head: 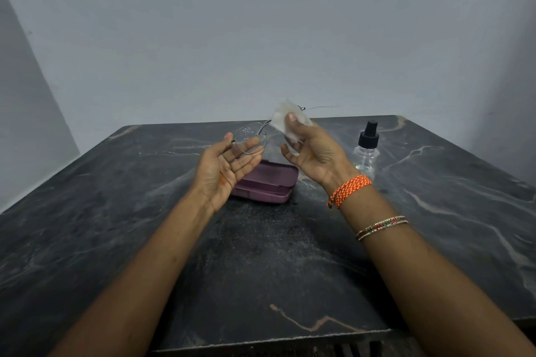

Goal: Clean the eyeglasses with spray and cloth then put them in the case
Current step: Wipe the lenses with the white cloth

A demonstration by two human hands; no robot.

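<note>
Both hands are raised above the dark marbled desk point(87, 240) near the middle of the frame, holding a pair of thin metal-framed eyeglasses point(251, 138) between them. The left hand point(226, 168) is turned palm up, its fingers fairly straight and only loosely bent; one lens sits against the fingertips, with the thumb, its nail painted pink, at the outer edge of the frame. How firmly that hand grips the frame I cannot tell. The lens on that side shows small droplets on its surface.

The right hand point(310, 148) is also palm toward the camera and pinches a small pale cloth point(285, 122) between thumb and fingers; the cloth is folded over the other lens, hiding it. Behind the cloth one thin temple arm of the eyeglasses reaches toward the right of the frame, seen against the grey wall point(261, 23).

Beneath the hands, on the desk at centre frame, lies a purple case point(269, 182), partly hidden by the left hand. To its right, apart from it, a clear spray bottle point(366, 151) with a black nozzle stands upright on the desk, just behind the right wrist in the picture.

The right forearm wears an orange braided band point(349, 190) at the wrist and thin beaded bangles point(381, 226) lower down
</note>
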